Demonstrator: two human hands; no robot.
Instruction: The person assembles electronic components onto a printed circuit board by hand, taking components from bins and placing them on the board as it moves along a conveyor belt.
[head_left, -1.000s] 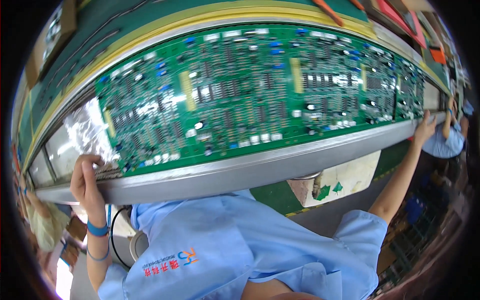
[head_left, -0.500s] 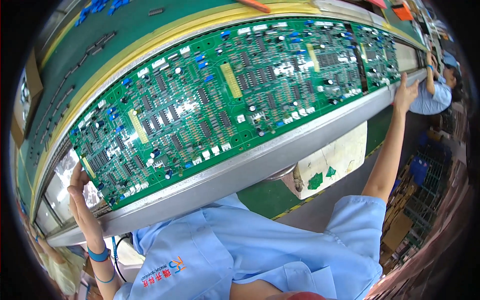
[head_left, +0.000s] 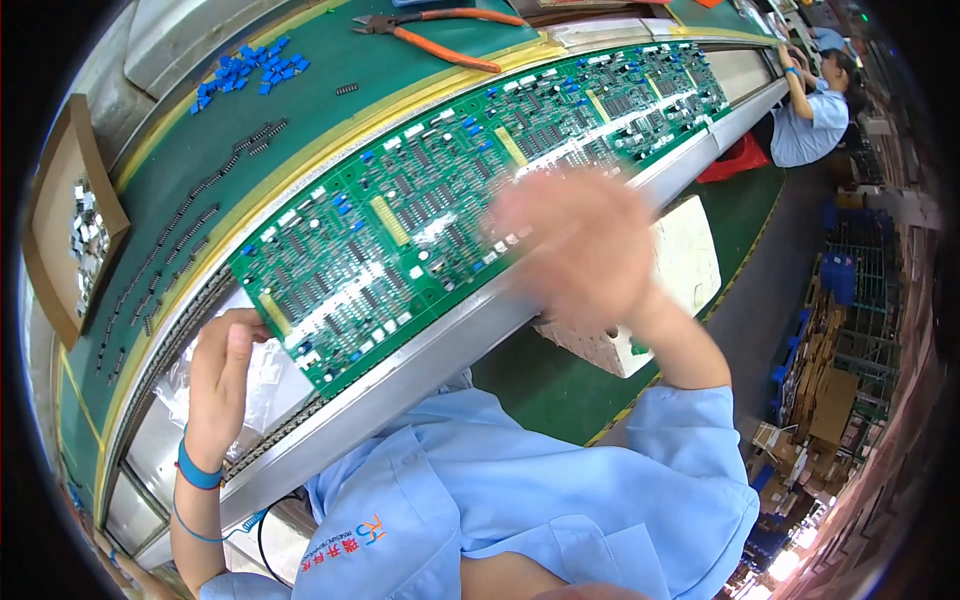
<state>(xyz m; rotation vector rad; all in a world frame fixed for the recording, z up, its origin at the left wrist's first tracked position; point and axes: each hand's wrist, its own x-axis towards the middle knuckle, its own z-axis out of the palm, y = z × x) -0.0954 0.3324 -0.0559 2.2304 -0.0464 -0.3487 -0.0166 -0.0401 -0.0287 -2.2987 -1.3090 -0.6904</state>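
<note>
A long row of green circuit boards [head_left: 425, 160], packed with chips, white connectors and yellow strips, lies between the metal rails of a conveyor. My left hand [head_left: 222, 375], with a blue wrist strap [head_left: 198, 470], is at the row's left end. Its fingertips touch the end edge there, and the thumb stands apart. Over the near edge of the boards, about mid-row, is my right hand [head_left: 580, 245]. Motion smears its fingers, so their pose and any contact do not show. It hides part of the boards and the near rail [head_left: 440, 330].
On the green bench beyond the rail lie orange-handled cutters [head_left: 445, 40], blue components [head_left: 250, 72] and rows of black chips [head_left: 180, 225]. A cardboard box [head_left: 75, 225] of small parts stands left. A white block [head_left: 690, 260] sits below the rail; a co-worker [head_left: 810, 110] is far right.
The view has shifted. My right hand has come from the rail at the far right to over the boards. The row has slid right along the rails, with my left hand at its end.
</note>
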